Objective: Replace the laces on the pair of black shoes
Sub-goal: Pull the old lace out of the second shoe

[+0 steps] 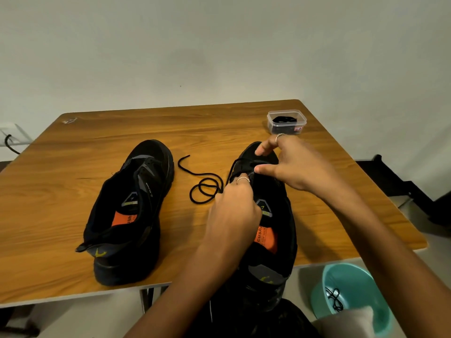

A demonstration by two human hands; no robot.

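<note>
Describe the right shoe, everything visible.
The right shoe is black, mesh-like on top, with grey panels, yellow-green heel marks and an orange insole label. It sits upright on the table, toe pointing away, heel overhanging the near edge. A black lace runs from its front eyelets and coils on the table to its left. The left hand pinches the lace at the tongue; the right hand touches the toe area.

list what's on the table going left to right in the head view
left shoe → loose black lace → right shoe, with both hands at its laces → clear plastic container of black laces, at the far right corner
</note>
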